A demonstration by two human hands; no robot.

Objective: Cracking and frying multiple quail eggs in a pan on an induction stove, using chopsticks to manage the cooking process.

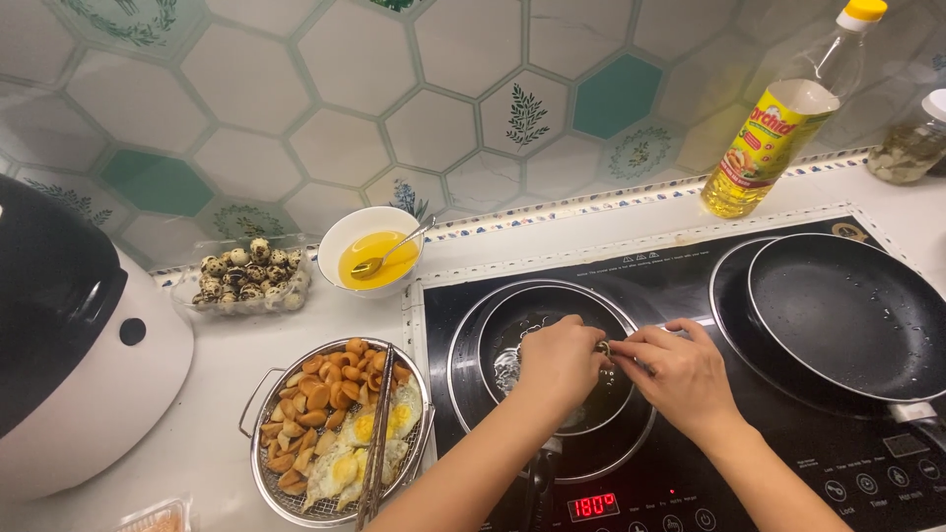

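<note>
My left hand [560, 363] and my right hand [678, 374] meet over a small black frying pan [512, 325] on the left burner of a black induction hob [680, 286]. Between their fingertips they pinch a small speckled quail egg [602, 347], just above the pan. Oil and something pale, perhaps egg white, glisten in the pan, partly hidden by my left hand. A clear tray of speckled quail eggs [246, 274] stands at the back left, far from both hands.
A wire basket [258, 394] holds sausage slices, small fried eggs and chopsticks [376, 433]. A white bowl of yellow liquid with a spoon [371, 251] stands behind. A larger black pan [852, 315], an oil bottle [778, 123], a jar [912, 143] and a cooker [69, 345] surround.
</note>
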